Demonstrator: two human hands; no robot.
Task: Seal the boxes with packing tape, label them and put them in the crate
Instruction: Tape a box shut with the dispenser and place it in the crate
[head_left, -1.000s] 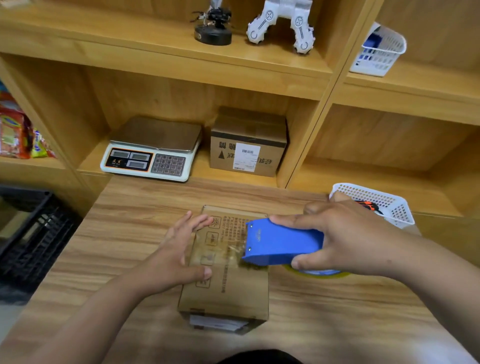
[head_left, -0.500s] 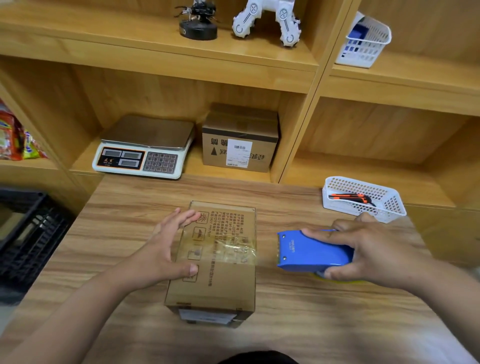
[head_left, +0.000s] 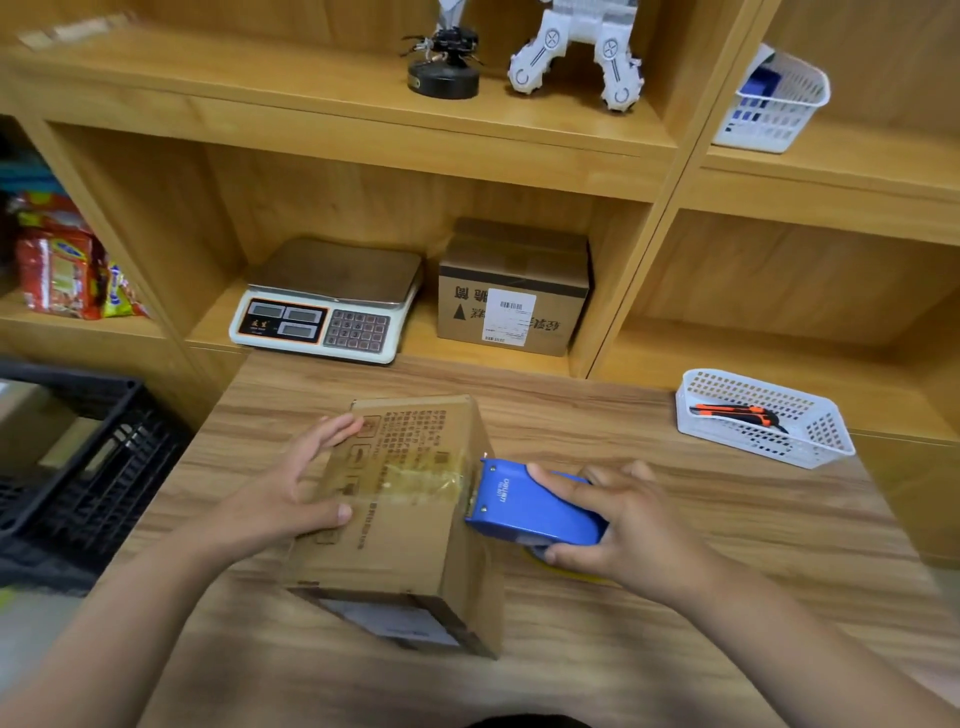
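**Taping the box lid, dispenser at the right edge**

Presses down on the left part of the cardboard box with the left hand, fingers straight and spread, thumb flat on the lid. Grips the blue tape dispenser with the right hand, fingers curled over its top, thumb tucked along its near side. Holds the dispenser's front end against the upper right edge of the box, at the end of a clear tape strip laid across the lid. Just below the dispenser, a sliver of yellow tape roll.

Has the box in the middle of the wooden table, turned askew; cannot tell whether flat on the surface.

Left of the table, lower down: a black crate. At the table's far right corner: a white basket with an orange utility knife inside. On the shelf behind: a scale beside a labelled box.
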